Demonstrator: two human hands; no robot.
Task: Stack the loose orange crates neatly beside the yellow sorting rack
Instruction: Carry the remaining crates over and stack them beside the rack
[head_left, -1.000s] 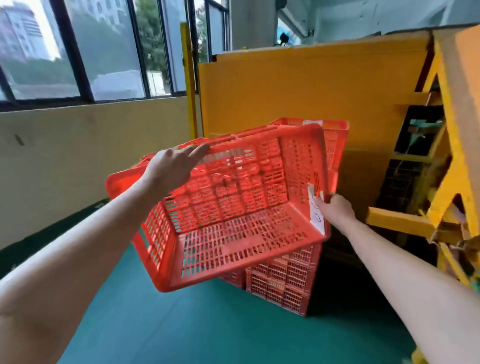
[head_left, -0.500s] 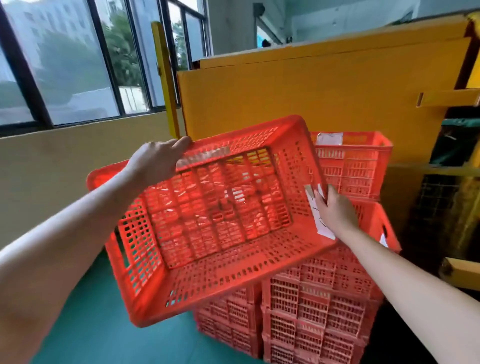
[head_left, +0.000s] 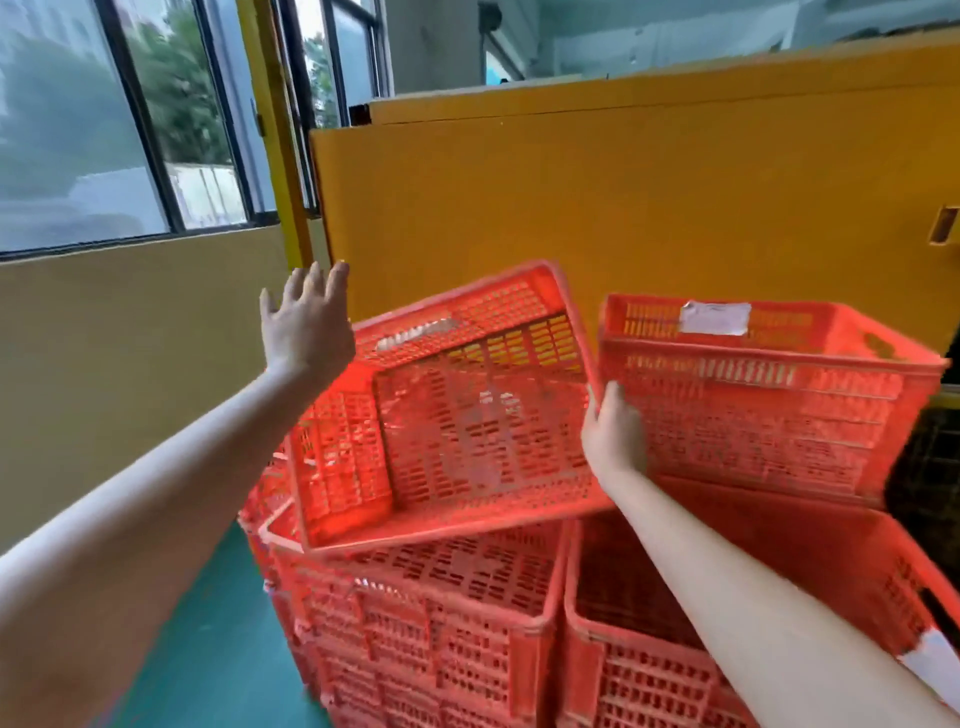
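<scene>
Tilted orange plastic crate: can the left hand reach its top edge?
Probably yes. The open left hand hovers beside the upper corner of the tilted orange plastic crate, with nothing between them.

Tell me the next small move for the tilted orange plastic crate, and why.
Probably place the left hand on the left rim of the tilted orange plastic lattice crate and level it onto the left stack of orange crates. Only the right hand grips it, at its right rim; the left hand hovers open, and the crate sits askew.

Orange slotted crates (head_left: 452, 415), yellow rack (head_left: 623, 197), teal floor (head_left: 218, 649).
</scene>
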